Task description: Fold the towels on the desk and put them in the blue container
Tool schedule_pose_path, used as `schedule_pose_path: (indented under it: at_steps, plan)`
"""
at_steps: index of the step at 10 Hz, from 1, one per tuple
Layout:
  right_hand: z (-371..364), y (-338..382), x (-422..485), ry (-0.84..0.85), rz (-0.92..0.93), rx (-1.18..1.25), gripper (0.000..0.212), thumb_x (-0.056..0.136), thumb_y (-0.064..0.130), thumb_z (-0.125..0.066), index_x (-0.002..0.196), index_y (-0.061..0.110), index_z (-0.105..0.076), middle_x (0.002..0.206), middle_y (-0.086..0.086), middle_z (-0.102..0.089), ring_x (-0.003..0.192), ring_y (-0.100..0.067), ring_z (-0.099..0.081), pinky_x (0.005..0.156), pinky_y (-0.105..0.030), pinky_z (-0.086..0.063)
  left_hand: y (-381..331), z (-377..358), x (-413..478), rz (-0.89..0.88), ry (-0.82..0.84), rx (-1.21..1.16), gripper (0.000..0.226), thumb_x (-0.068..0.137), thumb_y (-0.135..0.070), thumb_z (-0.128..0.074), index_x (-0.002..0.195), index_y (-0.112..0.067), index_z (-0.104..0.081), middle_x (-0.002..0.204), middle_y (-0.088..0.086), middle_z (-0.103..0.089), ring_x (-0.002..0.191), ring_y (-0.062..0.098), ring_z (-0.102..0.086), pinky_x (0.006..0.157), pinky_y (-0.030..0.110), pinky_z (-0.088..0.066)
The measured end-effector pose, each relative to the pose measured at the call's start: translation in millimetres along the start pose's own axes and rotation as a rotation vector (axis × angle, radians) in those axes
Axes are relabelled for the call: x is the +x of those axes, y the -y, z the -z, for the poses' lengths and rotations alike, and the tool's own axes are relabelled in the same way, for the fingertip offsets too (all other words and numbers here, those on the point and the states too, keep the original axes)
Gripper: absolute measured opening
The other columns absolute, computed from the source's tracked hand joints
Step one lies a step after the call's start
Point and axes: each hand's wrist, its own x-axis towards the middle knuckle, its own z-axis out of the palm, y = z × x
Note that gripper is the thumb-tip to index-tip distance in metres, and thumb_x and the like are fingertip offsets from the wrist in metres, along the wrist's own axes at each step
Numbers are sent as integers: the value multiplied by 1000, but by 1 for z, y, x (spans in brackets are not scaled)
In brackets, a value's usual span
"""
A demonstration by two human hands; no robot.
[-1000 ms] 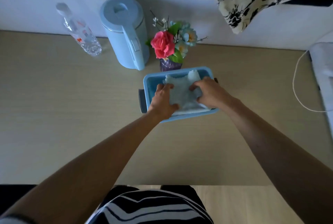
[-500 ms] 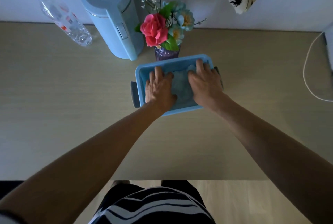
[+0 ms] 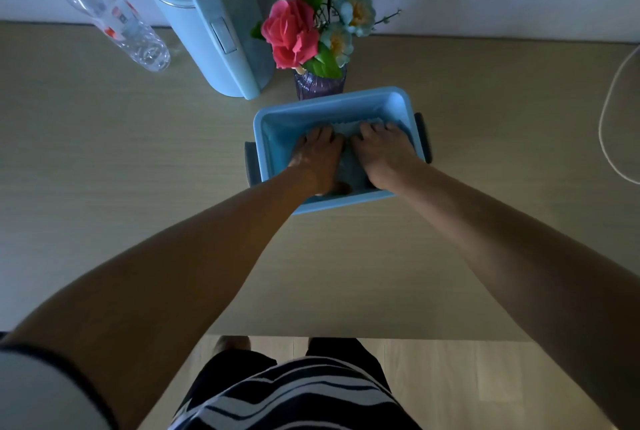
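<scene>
Desk (image 3: 104, 170), blue container (image 3: 273, 118): towel (image 3: 348, 166) beneath both flat, open grips, left hand (image 3: 317, 161), right hand (image 3: 382, 154).

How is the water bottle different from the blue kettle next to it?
The water bottle is clear plastic, so you see through it; the kettle is solid pale blue. The bottle is slim, the kettle much wider. The kettle has a handle down its side; the bottle has none. Both stand at the back of the desk, by the wall.

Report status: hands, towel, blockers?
Left hand and right hand flat, pressing the towel down inside the blue container. No loose towels visible on the desk. Nothing in the way.
</scene>
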Motion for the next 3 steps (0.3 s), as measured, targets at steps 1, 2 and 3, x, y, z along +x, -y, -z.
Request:
schedule_pose_path:
  at_steps: [1,2,3]
  plan:
    - [2,-1,-2,29,0,33,54,91,15,-59,142,14,-45,149,-14,-39,139,-32,-40,113,-44,-31,0,5,-5,21,37,-39,89,73,-62,-75,143,-17,-42,147,13,-37,141,34,-31,113,48,-32]
    - [10,-3,-4,67,-20,99,59,88,26,-65,142,15,-46,147,-13,-41,138,-32,-42,109,-47,-37,2,16,-15,52,-20,-269,79,77,-51,-77,141,-16,-47,144,13,-45,137,34,-41,112,46,-37]
    - [18,-6,-14,-5,-84,312,58,90,42,-64,138,15,-48,139,-11,-52,124,-32,-56,96,-46,-50,7,25,-31,112,-226,-605,59,83,-37,-77,133,-13,-55,130,7,-60,120,25,-57,103,40,-47]
